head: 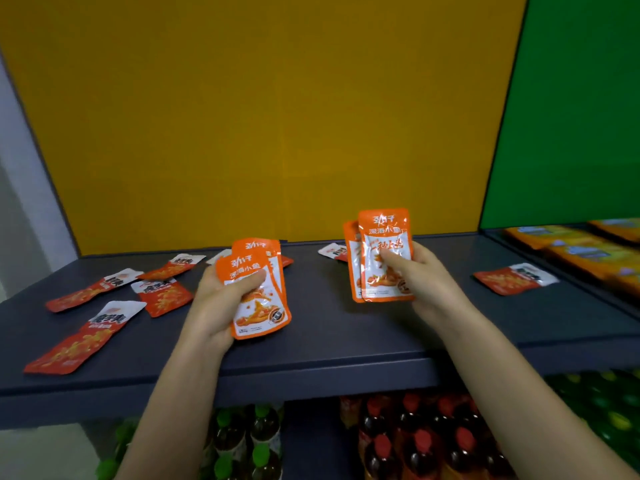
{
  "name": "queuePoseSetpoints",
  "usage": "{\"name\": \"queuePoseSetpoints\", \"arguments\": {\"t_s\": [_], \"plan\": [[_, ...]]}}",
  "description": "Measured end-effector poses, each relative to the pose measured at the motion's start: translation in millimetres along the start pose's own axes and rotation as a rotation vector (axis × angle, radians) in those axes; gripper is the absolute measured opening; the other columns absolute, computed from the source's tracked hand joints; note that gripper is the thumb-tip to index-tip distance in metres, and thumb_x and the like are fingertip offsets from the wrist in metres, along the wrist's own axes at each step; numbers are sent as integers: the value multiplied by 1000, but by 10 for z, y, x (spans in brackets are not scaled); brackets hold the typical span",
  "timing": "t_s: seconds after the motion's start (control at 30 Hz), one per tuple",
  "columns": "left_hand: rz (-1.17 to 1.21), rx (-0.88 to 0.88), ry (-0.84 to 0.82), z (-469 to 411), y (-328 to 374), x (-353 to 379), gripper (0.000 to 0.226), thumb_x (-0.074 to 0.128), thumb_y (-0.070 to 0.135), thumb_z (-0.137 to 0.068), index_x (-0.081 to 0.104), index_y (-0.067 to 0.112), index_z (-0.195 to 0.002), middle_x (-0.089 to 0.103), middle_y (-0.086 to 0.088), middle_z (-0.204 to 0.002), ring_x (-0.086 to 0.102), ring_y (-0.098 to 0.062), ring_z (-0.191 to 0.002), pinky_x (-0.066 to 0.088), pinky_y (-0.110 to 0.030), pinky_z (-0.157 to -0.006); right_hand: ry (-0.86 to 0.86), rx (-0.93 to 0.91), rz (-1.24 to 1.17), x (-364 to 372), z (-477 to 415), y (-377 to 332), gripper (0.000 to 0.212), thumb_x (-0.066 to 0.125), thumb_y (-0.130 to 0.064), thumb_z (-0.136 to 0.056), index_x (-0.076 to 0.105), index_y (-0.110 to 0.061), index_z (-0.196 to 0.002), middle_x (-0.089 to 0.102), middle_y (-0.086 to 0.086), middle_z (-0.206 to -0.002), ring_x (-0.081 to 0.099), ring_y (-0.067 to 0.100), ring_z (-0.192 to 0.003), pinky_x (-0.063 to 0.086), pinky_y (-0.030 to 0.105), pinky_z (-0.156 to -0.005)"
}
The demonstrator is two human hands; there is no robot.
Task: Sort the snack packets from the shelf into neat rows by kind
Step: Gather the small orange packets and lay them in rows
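**Orange packets in both hands over the shelf**

Head view: the left hand [221,303] grips a fanned stack of orange packets [259,306], thumb curled across the front. The right hand [419,271] pinches a second orange stack [384,258] upright, seemingly two packets. Both are held above the dark shelf [346,341]. Red-and-white packets [86,341] lie scattered at its left end, and a lone red packet [512,278] lies at the right.
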State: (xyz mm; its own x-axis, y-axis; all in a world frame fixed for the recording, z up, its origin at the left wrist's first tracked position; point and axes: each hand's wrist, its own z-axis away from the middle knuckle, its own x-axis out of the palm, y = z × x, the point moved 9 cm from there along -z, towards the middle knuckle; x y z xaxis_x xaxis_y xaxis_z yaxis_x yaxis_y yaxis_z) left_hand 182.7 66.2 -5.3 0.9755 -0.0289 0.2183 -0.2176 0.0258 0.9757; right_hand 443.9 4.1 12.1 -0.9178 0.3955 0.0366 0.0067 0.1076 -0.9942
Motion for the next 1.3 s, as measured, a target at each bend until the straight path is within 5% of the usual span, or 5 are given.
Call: {"name": "queuePoseSetpoints", "arguments": {"t_s": [0.13, 0.5, 0.73, 0.93, 1.3], "plan": [[-12, -55, -125, 160, -89, 576, 49, 71, 17, -78, 47, 19, -121, 68, -10, -102, 69, -23, -78, 56, -31, -51, 71, -3, -52, -553, 260, -67, 24, 56, -20, -92, 59, -14, -115, 70, 5, -107, 67, 20, -95, 52, 36, -83], [-78, -96, -533, 1021, -616, 2739, 24, 67, 10, -81, 59, 13, -103, 72, -10, -85, 70, -17, -58, 59, -30, -55, 270, 9, -126, -2584, 1032, -69, 26, 55, -17, -92, 60, -9, -116, 71, 4, -97, 68, 17, -78, 55, 25, -59], [2, -91, -630, 1899, -1030, 4049, 13, 70, 7, -78, 63, 14, -86, 74, -2, -68, 70, -16, -55, 57, -28, -51, 400, 13, -133, -4034, 1528, 8, 25, 54, -17, -92, 62, -8, -114, 71, 3, -91, 67, 19, -78, 52, 31, -69], [50, -181, -729, 2637, -1630, 5007, 10, 66, 12, -82, 66, 13, -92, 75, -5, -80, 72, -19, -68, 58, -32, -62, 480, 10, -146, -5164, 1944, 135, 14, 53, -16, -93, 63, -13, -102, 73, -4, -76, 69, 14, -67, 53, 32, -66], [-37, -217, -855, 3285, -2290, 6659, 6, 59, 14, -89, 63, 17, -92, 72, -8, -88, 70, -24, -77, 56, -40, -78, 606, 57, -171, -6784, 2238, 408, 24, 53, -17, -93, 60, -9, -115, 71, 3, -92, 68, 19, -81, 52, 30, -67]]}}
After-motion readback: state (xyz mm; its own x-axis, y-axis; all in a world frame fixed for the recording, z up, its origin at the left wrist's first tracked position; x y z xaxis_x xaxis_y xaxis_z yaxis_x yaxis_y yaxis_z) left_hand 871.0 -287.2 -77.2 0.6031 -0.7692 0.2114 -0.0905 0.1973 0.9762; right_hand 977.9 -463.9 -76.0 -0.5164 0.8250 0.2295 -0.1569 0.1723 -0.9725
